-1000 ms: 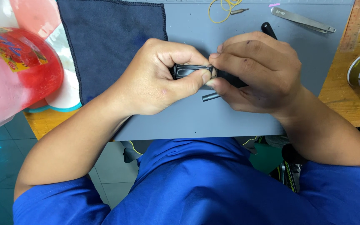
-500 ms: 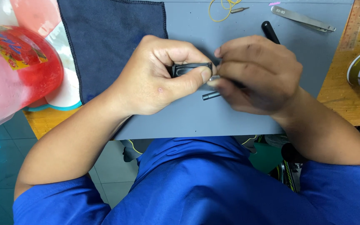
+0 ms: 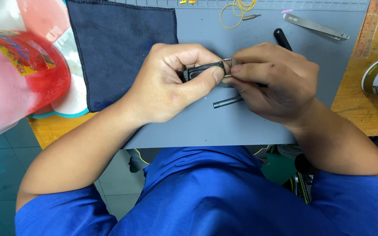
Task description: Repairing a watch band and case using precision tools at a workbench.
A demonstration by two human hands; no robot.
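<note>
Step in hand, by look: fitting or freeing metal ring at end of small black fob-like case. Case sits over grey mat, mid-mat, right of dark blue cloth.

L hand: clenched round case, thumb pressed on its front edge, wrist bent in.

R hand: fingertips pinch ring at case end, palm down, covering black-handled tool.

Next move prob needs steady case, fine pinch on ring. Loose metal bit lies on mat just below case.

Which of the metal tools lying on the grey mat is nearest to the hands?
The short dark rod, just under the right hand; the tweezers lie far up the mat.
</note>
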